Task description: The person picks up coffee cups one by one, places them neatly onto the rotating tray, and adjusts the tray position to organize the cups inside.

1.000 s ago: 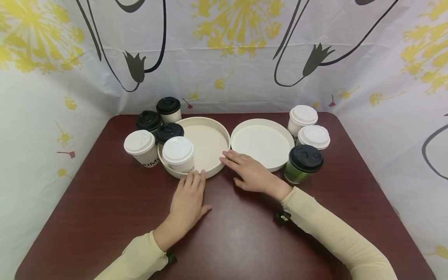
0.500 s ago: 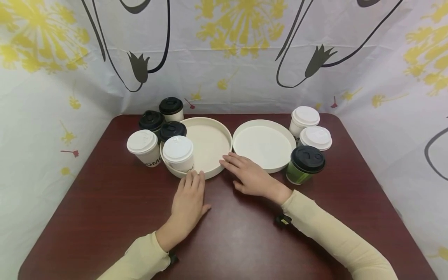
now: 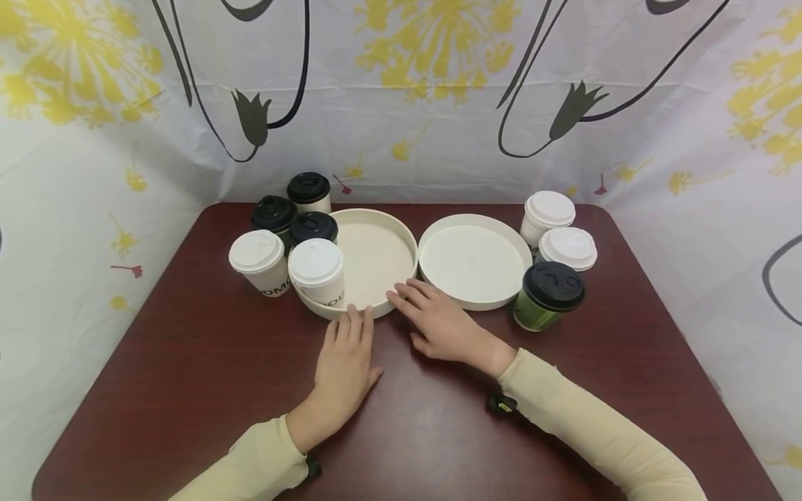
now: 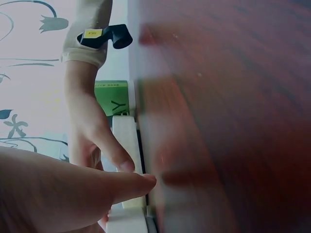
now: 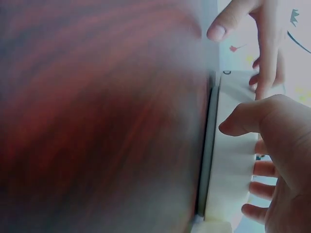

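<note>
Both of my hands reach to the front of the left round beige tray [image 3: 388, 261]. My left hand [image 3: 343, 372] has its fingers straight, fingertips at the front rim just below a white-lidded paper cup [image 3: 321, 278]. That cup leans a little to the left, overlapping the tray's left front part. My right hand [image 3: 441, 325] is open too, its fingertips near the tray's right front rim, just before the gap between the trays. Neither hand grips anything. In the right wrist view, the tray's pale side wall [image 5: 233, 155] runs behind the thumb and spread fingers.
At right lies a second round tray [image 3: 473, 264], flanked by a green cup with black lid [image 3: 548, 296] and two white-lidded cups [image 3: 567, 249]. Left of the first tray stand another white-lidded cup [image 3: 258, 261] and several black-lidded cups [image 3: 315, 228]. A patterned curtain [image 3: 407, 160] hangs behind.
The white-lidded cup at the tray's front has shifted slightly left. My right hand has drawn back a little toward me. The head view has shifted slightly.
</note>
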`<control>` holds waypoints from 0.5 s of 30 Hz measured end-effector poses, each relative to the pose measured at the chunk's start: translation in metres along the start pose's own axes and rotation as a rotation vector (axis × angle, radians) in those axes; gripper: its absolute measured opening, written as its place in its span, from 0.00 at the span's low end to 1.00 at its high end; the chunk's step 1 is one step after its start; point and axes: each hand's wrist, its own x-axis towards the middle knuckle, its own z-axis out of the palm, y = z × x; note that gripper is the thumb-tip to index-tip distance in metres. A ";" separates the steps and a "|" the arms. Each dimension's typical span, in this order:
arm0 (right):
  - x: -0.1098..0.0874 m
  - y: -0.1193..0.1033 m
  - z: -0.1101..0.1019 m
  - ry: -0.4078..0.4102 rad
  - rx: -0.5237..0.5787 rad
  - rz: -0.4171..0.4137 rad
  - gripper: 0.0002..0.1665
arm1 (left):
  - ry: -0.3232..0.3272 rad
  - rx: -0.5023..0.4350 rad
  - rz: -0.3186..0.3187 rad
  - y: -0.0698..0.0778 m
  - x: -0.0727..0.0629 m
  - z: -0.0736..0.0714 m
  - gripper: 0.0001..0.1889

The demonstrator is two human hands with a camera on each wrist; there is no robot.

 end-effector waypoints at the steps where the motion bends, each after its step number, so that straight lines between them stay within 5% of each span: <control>1: 0.000 -0.002 0.001 0.005 -0.006 -0.001 0.48 | -0.003 -0.003 0.001 0.001 0.001 0.000 0.58; 8: 0.002 -0.015 0.002 -0.015 0.006 0.005 0.48 | 0.039 0.029 -0.033 0.003 0.003 0.001 0.58; 15: 0.003 -0.002 -0.003 -0.006 0.023 0.007 0.47 | 0.070 0.035 -0.033 -0.001 0.002 0.001 0.55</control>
